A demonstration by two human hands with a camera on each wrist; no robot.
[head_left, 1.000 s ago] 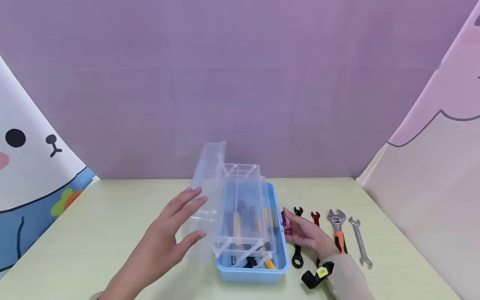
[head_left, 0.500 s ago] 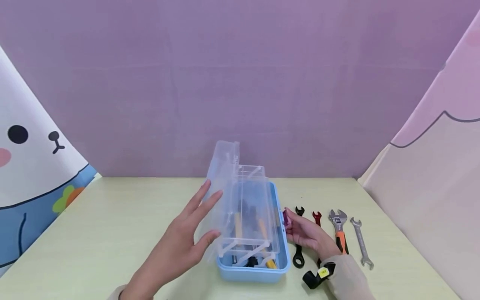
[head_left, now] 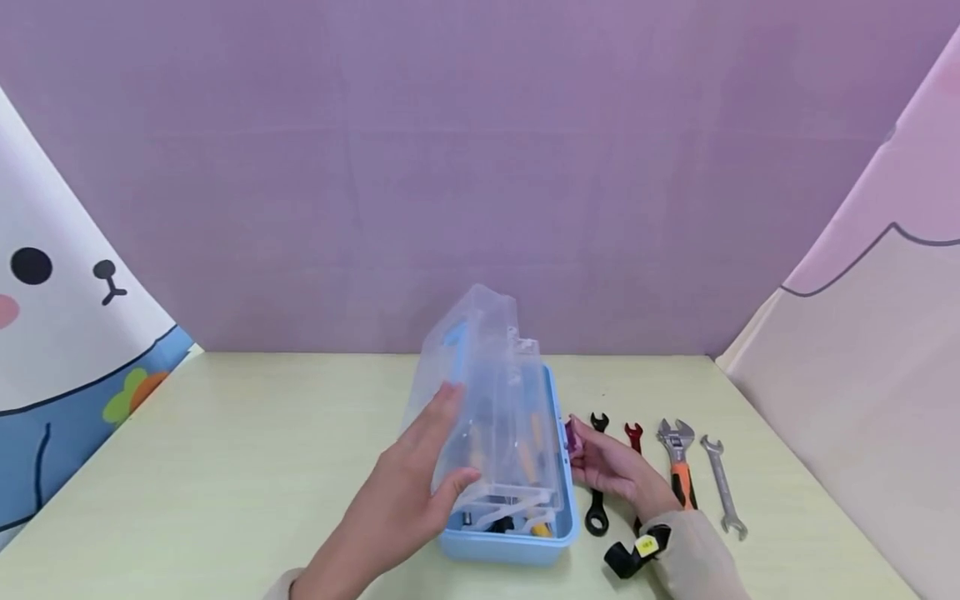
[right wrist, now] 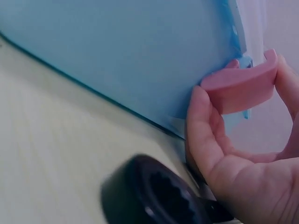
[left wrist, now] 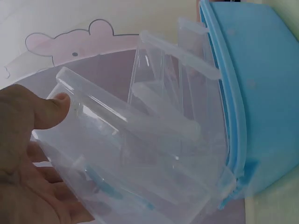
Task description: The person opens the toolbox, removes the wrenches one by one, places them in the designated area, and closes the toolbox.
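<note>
A light blue toolbox [head_left: 510, 550] stands on the table, its clear lid [head_left: 483, 350] tilted part way over the box. Against the outside of the lid rests my left hand [head_left: 397, 492], fingers fairly straight and the thumb at the lid's near end. In the left wrist view, clear tray arms [left wrist: 180, 53] stand between lid and box. My right hand [head_left: 618, 471] pinches a pink latch [right wrist: 243, 88] on the box's right side between thumb and fingers. Yellow-handled tools [head_left: 540, 528] lie inside the box, partly hidden by the clear plastic.
Right of the box lie a black ratchet wrench [head_left: 597, 510], a red wrench [head_left: 634, 433] partly hidden by my right hand, an orange-handled adjustable wrench [head_left: 678, 458] and a silver wrench [head_left: 723, 487]. A purple backdrop [head_left: 480, 167] rises behind the table [head_left: 225, 467].
My left hand has moved right along with the lid, which has swung from nearly upright toward the box; the clear trays have folded lower. My right hand stays at the latch.
</note>
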